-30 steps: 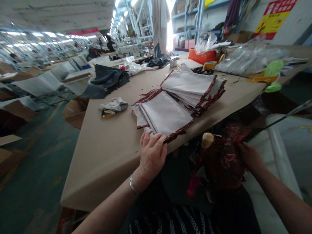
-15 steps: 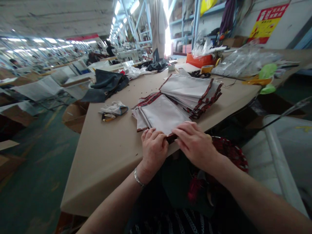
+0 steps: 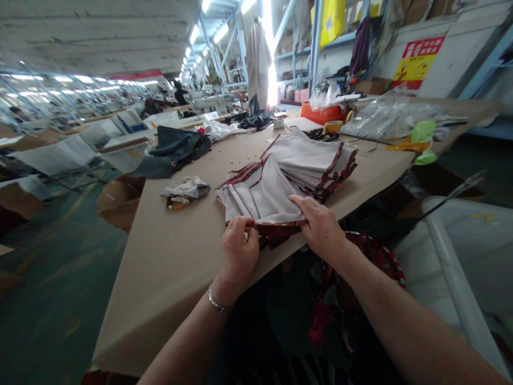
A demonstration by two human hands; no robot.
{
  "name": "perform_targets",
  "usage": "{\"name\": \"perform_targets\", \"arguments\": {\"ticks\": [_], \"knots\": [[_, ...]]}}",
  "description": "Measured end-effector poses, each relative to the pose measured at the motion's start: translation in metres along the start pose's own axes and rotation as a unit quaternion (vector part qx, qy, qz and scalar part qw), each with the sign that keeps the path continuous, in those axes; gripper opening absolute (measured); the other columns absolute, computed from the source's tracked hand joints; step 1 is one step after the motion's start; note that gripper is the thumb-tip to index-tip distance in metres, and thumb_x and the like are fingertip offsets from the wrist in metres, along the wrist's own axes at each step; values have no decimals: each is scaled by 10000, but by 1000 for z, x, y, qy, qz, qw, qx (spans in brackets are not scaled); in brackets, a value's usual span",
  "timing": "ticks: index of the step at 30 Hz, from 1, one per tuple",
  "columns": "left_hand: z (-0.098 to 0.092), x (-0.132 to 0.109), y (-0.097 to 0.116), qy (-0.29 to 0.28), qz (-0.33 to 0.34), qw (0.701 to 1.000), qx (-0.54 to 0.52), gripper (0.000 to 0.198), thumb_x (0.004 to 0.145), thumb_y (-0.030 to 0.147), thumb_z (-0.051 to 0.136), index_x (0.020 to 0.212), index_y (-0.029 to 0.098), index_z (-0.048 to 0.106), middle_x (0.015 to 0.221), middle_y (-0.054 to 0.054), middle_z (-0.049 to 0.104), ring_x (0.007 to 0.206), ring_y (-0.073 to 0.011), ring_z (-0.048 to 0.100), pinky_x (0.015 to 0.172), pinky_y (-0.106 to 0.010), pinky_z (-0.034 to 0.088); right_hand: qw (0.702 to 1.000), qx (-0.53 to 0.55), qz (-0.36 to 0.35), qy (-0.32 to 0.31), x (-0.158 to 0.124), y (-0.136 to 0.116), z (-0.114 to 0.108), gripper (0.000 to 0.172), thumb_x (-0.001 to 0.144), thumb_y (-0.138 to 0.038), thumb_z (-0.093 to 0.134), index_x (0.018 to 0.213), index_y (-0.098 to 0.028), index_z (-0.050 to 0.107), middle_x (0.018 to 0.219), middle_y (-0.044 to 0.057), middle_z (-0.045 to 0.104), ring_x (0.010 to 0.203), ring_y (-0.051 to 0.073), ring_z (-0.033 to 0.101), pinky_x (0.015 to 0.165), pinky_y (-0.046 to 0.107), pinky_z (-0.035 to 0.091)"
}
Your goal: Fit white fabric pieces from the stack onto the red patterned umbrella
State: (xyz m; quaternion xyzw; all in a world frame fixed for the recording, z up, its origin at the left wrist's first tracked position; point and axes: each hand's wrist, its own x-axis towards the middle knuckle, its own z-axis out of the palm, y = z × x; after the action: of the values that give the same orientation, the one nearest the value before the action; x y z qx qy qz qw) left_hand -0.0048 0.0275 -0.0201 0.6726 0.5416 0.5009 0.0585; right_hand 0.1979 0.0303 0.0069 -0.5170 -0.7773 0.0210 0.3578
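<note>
A light grey fabric piece with a dark red patterned trim [image 3: 276, 195] lies on top of the near stack, its near edge raised and its middle buckled. My left hand [image 3: 239, 246] pinches the left end of that trimmed edge between thumb and fingers. At the right corner, my right hand [image 3: 323, 224] grips the same piece, thumb on top. Beneath it, more trimmed pieces show their red edges near the table's front. A second stack of similar grey pieces [image 3: 306, 152] is fanned out just behind, to the right.
A work glove [image 3: 186, 191] lies left on the brown table [image 3: 160, 283], with dark folded fabric [image 3: 174, 152] behind it. An orange bin [image 3: 324, 112] and clear plastic bags [image 3: 387, 118] are at the back right. A cardboard box [image 3: 120, 200] stands beyond the left edge.
The top piece's near edge has been lifted and its surface now buckles. My hands have moved apart, from close together to opposite ends of the edge. The camera view has shifted slightly.
</note>
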Motion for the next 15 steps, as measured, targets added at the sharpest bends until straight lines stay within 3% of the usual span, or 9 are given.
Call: {"name": "perform_targets", "arguments": {"ticks": [2, 3, 6, 9, 10, 12, 14, 15], "knots": [[-2, -3, 17, 22, -96, 983, -156, 43, 817, 227, 583, 792, 201, 561, 645, 39, 549, 515, -95, 500, 467, -205, 407, 999, -15, 0, -31, -27, -5, 2, 479, 791, -14, 408, 1218, -161, 565, 1093, 110, 662, 987, 220, 616, 888, 330, 476], [-3, -7, 28, 17, -142, 959, -245, 79, 814, 258, 605, 797, 205, 548, 637, 50, 546, 482, -84, 487, 420, -188, 389, 998, -23, 9, -50, -41, -5, 3, 447, 808, -18, 400, 1190, -159, 584, 1029, 107, 673, 935, 215, 626, 857, 325, 480], [-1, -24, 62, -53, -263, 845, -463, 182, 762, 297, 685, 818, 213, 534, 646, 54, 571, 505, -95, 549, 374, -164, 411, 992, 14, 56, -109, -85, -2, 10, 403, 810, -21, 387, 1105, -154, 626, 908, 89, 670, 831, 200, 622, 776, 306, 477], [13, -46, 79, -120, -384, 737, -543, 255, 695, 293, 755, 795, 200, 539, 662, 50, 605, 551, -103, 592, 441, -188, 501, 960, 199, 156, -115, -123, 5, 12, 297, 795, -70, 432, 927, -183, 673, 830, 43, 657, 763, 171, 598, 724, 278, 463], [20, -54, 79, -130, -410, 724, -540, 263, 679, 294, 767, 779, 193, 547, 670, 48, 616, 552, -99, 591, 465, -200, 519, 924, 302, 214, -94, -133, 7, 11, 227, 804, -117, 473, 866, -186, 680, 802, 31, 657, 745, 164, 594, 713, 272, 462], [34, -70, 77, -165, -426, 733, -504, 249, 661, 302, 778, 739, 170, 582, 656, 40, 627, 520, -82, 563, 468, -190, 504, 801, 496, 334, -20, -146, 11, 7, 143, 818, -269, 559, 811, -198, 682, 774, 17, 666, 735, 164, 604, 696, 272, 476], [44, -83, 73, -267, -418, 734, -464, 237, 677, 332, 764, 697, 143, 623, 581, 25, 615, 455, -70, 515, 413, -167, 426, 667, 612, 423, 42, -155, 13, 2, 211, 801, -407, 603, 806, -210, 677, 766, 14, 681, 702, 168, 623, 650, 280, 496], [47, -89, 73, -335, -417, 715, -450, 252, 694, 358, 750, 685, 131, 638, 547, 16, 608, 425, -68, 494, 385, -163, 379, 615, 643, 453, 52, -158, 14, -1, 235, 789, -443, 612, 801, -215, 672, 751, 11, 684, 666, 167, 625, 609, 281, 497]]}}
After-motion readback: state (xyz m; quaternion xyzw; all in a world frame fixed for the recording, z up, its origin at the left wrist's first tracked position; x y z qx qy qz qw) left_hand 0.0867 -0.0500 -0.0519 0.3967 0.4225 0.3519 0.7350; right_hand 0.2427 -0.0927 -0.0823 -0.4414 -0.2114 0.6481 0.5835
